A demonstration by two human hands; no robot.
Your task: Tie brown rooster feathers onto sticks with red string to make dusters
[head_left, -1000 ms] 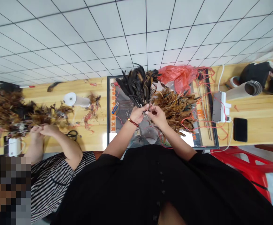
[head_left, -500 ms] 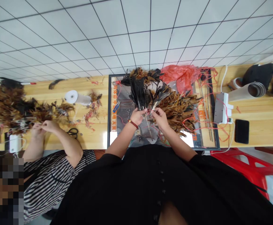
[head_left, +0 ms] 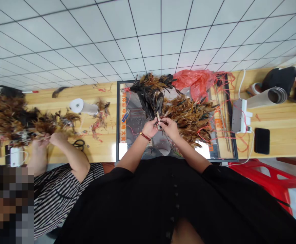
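My left hand [head_left: 150, 128], with a red bead bracelet on the wrist, is closed round the base of a bunch of black feathers [head_left: 151, 100] that stands up from it. My right hand [head_left: 168, 127] is pinched against the same base, right beside the left hand. Both hands hover over a dark-framed board [head_left: 131, 118] on the wooden table [head_left: 277, 128]. A heap of brown feathers [head_left: 188, 117] lies on the board just right of my hands, with red string [head_left: 215, 135] tangled around it.
A red plastic bag [head_left: 196, 81] lies behind the feathers. A power strip [head_left: 238, 117], a black phone [head_left: 261, 140] and a roll [head_left: 267, 96] sit at the right. At the left a person in a striped top [head_left: 58, 193] handles brown feathers [head_left: 13, 122]; white thread spool [head_left: 83, 106], scissors [head_left: 79, 144].
The black feather bunch has swung from leaning left to standing upright in a tighter cluster. My two hands have drawn closer together at its base. The person at the left has shifted their hands slightly.
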